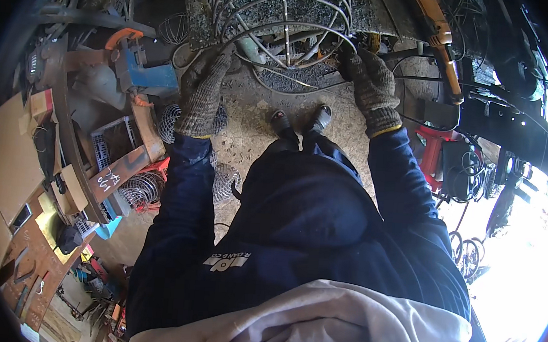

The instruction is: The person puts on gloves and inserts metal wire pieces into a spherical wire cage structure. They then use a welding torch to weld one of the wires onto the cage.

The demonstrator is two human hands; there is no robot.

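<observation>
A round wire cage [285,25] of bent metal rings and straight struts rests on a dark, speckled worktable [199,13] at the top. My left hand [204,92], in a grey knit glove with a yellow cuff, grips the cage's near ring at its left side. On the ring's right side, my right hand [373,92] in a matching glove is closed round the wire. The fingertips of both hands are partly hidden. The cage's far end runs out of view.
An orange power tool [437,36] lies right of the cage. A blue clamp-like tool [144,73] stands at left, near wire coils [142,189] and a cluttered brown bench [41,275]. A red stand [431,153] is at right. My sandalled feet stand on the concrete floor [246,115].
</observation>
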